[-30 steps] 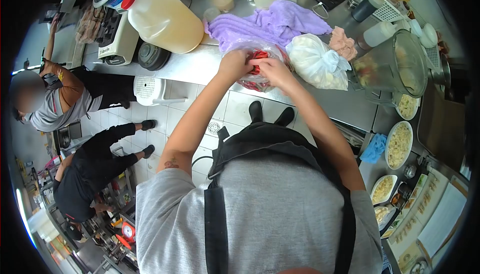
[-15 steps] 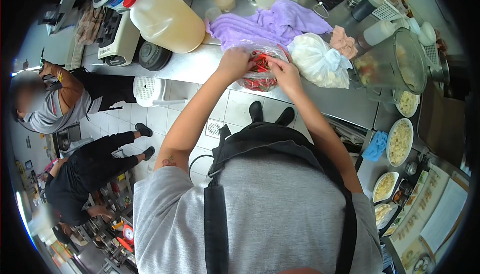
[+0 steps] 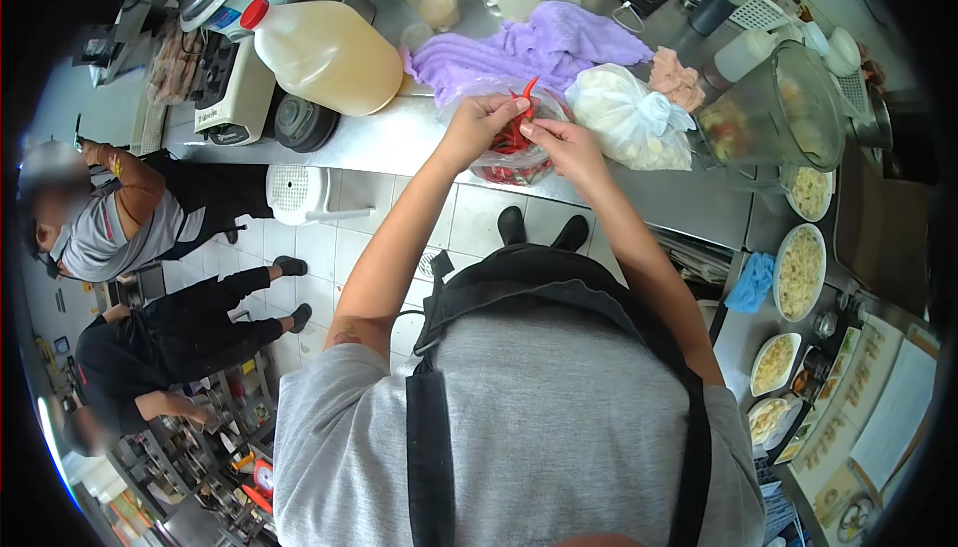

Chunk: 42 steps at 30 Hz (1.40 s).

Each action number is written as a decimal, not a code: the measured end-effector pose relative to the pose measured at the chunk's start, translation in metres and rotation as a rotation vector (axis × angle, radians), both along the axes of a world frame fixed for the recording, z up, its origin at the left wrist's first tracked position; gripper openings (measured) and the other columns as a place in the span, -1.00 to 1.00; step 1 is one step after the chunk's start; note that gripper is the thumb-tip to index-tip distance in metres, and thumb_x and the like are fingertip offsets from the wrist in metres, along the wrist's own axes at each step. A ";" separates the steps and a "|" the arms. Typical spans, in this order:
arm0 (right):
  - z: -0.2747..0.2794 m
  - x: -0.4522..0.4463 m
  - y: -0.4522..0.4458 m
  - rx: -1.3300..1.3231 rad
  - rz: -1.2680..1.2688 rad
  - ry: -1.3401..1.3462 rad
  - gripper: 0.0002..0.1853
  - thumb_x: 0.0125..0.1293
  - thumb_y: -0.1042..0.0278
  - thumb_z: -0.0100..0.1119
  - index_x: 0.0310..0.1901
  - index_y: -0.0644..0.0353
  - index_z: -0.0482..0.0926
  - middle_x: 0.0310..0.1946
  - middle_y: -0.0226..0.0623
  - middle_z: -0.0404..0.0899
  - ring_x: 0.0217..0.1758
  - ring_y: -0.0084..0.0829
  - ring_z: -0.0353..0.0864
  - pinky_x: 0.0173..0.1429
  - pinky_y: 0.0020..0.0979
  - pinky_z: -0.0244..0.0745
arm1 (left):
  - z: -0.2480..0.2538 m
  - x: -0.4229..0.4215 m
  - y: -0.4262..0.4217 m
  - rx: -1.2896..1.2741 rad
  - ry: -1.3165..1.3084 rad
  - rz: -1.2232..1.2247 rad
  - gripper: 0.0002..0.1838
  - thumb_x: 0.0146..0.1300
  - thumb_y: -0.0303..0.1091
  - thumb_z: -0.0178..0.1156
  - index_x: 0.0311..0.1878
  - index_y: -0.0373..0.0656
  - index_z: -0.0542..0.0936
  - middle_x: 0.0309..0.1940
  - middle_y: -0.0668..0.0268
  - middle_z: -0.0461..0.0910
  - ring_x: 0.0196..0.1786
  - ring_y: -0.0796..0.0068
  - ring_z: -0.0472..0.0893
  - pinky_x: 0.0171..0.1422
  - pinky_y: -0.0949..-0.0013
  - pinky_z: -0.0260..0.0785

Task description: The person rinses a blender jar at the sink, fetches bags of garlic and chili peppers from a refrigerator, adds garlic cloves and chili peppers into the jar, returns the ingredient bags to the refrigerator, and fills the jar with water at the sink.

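A clear plastic bag of red chilies (image 3: pixel 511 170) lies at the front edge of the steel counter (image 3: pixel 399 138). Above it, my left hand (image 3: pixel 479 126) pinches a red chili (image 3: pixel 530 89) that sticks up past the fingertips. My right hand (image 3: pixel 565 150) is closed, thumb and finger together, at the chili's lower end. Behind the bag lies a purple towel (image 3: pixel 539 46). To the right of my right hand sits a knotted white bag (image 3: pixel 624 120).
A large jug (image 3: pixel 329 56) and a black lid (image 3: pixel 304 118) stand left. A clear container (image 3: pixel 778 113) and oval food bowls (image 3: pixel 799 273) are at right. Below the counter is a white stool (image 3: pixel 297 190). Two people are at the left.
Both hands have come up from inside the bag, and a red chili now shows raised between them. At the left, the person in black has shifted and bent differently.
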State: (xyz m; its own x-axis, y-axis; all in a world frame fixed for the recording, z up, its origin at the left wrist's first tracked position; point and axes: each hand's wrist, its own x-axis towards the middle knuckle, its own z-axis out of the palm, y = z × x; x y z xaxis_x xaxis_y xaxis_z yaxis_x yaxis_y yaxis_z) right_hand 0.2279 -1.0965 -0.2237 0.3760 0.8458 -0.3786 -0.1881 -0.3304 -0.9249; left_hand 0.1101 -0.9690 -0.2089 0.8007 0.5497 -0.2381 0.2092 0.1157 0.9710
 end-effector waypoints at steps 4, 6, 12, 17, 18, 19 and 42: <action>-0.018 0.001 0.003 0.065 -0.079 -0.128 -0.62 0.22 0.05 0.25 -0.17 0.25 0.67 -0.53 -0.43 0.61 -0.53 -0.62 0.44 -0.36 -0.54 0.34 | -0.006 0.005 -0.002 -0.111 -0.010 -0.014 -0.68 0.35 -0.15 0.13 -0.24 -0.24 0.67 -0.43 0.42 0.60 -0.33 0.68 0.50 -0.08 0.51 0.33; -0.032 0.003 0.007 0.154 -0.102 -0.232 -0.64 0.21 0.07 0.26 -0.22 0.25 0.68 -0.61 -0.37 0.58 -0.55 -0.63 0.43 -0.39 -0.52 0.32 | -0.011 0.006 0.001 -0.108 -0.004 -0.024 -0.66 0.36 -0.14 0.11 -0.19 -0.26 0.66 -0.42 0.40 0.60 -0.32 0.67 0.50 -0.06 0.51 0.33; -0.028 0.017 0.002 0.149 -0.158 -0.495 -0.66 0.19 0.08 0.25 -0.24 0.25 0.69 -0.75 -0.30 0.47 -0.67 -0.57 0.37 -0.50 -0.42 0.28 | -0.005 0.011 0.001 0.016 0.001 0.088 -0.67 0.36 -0.18 0.11 -0.14 -0.29 0.65 -0.38 0.42 0.58 -0.26 0.65 0.47 -0.02 0.51 0.29; -0.031 0.021 0.006 0.173 -0.101 -0.469 -0.65 0.18 0.08 0.27 -0.22 0.24 0.69 -0.74 -0.31 0.48 -0.67 -0.58 0.37 -0.53 -0.43 0.27 | -0.011 0.013 0.004 0.257 -0.079 0.068 -0.71 0.37 -0.24 0.10 -0.10 -0.27 0.65 -0.33 0.46 0.57 -0.22 0.64 0.45 0.00 0.51 0.27; -0.030 0.022 0.008 0.176 -0.086 -0.482 -0.65 0.18 0.09 0.28 -0.22 0.24 0.69 -0.74 -0.32 0.49 -0.67 -0.59 0.37 -0.53 -0.43 0.27 | -0.011 0.015 0.004 0.303 -0.111 0.084 -0.71 0.37 -0.25 0.10 -0.09 -0.26 0.65 -0.33 0.47 0.57 -0.22 0.64 0.45 0.01 0.51 0.27; -0.029 0.022 0.009 0.190 -0.076 -0.447 -0.65 0.18 0.08 0.28 -0.21 0.23 0.69 -0.72 -0.35 0.50 -0.66 -0.61 0.36 -0.54 -0.45 0.26 | -0.011 0.017 0.004 0.253 -0.121 0.101 -0.71 0.37 -0.25 0.10 -0.08 -0.26 0.65 -0.31 0.45 0.58 -0.19 0.63 0.46 0.03 0.51 0.28; 0.046 0.024 -0.018 0.074 -0.190 0.193 -0.77 0.25 0.27 0.13 -0.22 0.26 0.60 -0.62 -0.49 0.43 -0.64 -0.70 0.31 -0.58 -0.59 0.16 | 0.045 0.035 -0.037 0.927 -0.325 0.011 -0.72 0.13 -0.47 0.21 -0.06 -0.06 0.66 -0.08 0.32 0.66 0.17 0.29 0.55 0.39 0.07 0.13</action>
State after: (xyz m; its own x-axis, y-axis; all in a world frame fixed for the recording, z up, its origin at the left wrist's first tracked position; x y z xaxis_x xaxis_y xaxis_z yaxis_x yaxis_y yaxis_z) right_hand 0.2521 -1.1144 -0.1776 0.4570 0.7952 -0.3984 -0.4153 -0.2053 -0.8862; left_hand 0.1455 -1.0059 -0.1634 0.7446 0.4151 0.5228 -0.0810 -0.7212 0.6880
